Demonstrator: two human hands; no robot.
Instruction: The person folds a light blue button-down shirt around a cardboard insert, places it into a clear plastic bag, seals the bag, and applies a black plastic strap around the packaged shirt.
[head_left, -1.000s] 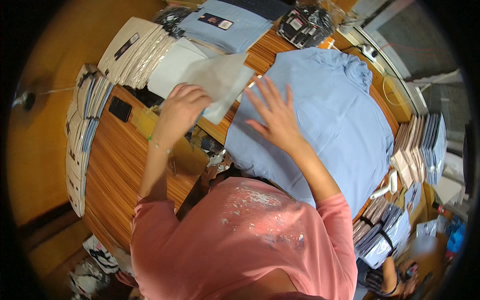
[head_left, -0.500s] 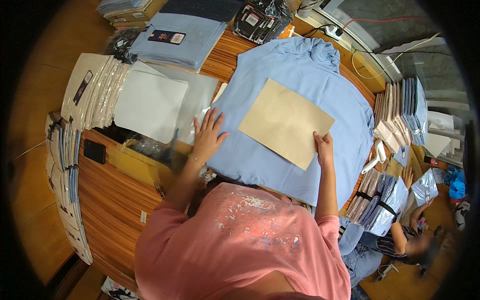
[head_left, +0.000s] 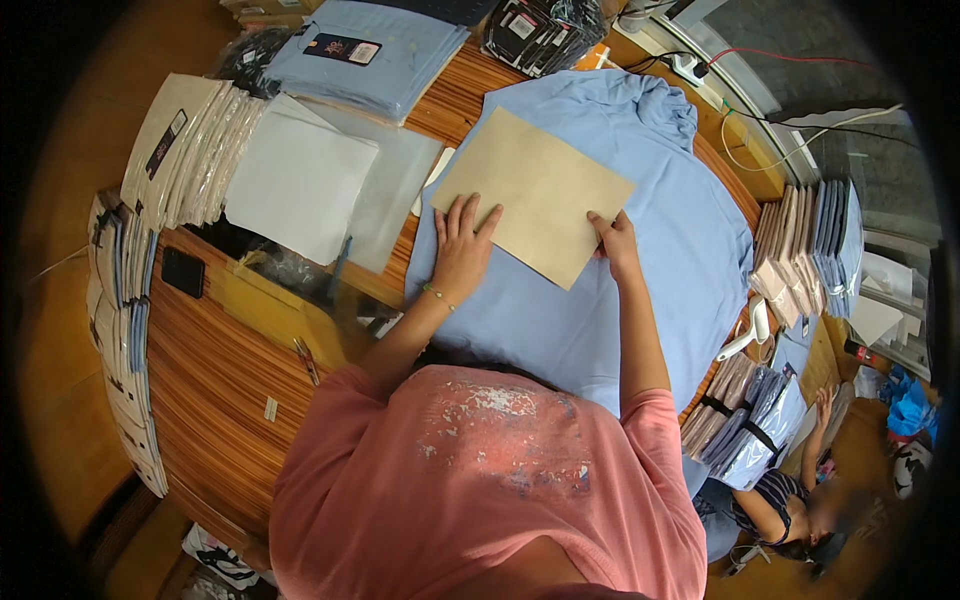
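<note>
A tan cardboard sheet (head_left: 540,185) rests at a slant on a light blue garment (head_left: 660,260) spread over the table. My right hand (head_left: 615,240) pinches the sheet's right-hand edge, thumb on top and the fingers partly hidden beneath. At the sheet's lower left corner lies my left hand (head_left: 465,245), fingers stretched out, the tips touching the card and the palm over the blue cloth. The garment's bunched collar (head_left: 650,105) is at the far end.
White paper sheets (head_left: 300,180) and clear plastic bags (head_left: 400,200) lie left, beside packed cream garments (head_left: 190,150). Packed blue garments (head_left: 370,60) stand behind. Right are a white handheld tool (head_left: 745,330) and strapped bundles (head_left: 745,415). A co-worker (head_left: 775,505) is at lower right.
The cardboard has shifted left and away from me with my right hand. My left hand has moved right, from the garment's left edge onto the card's corner.
</note>
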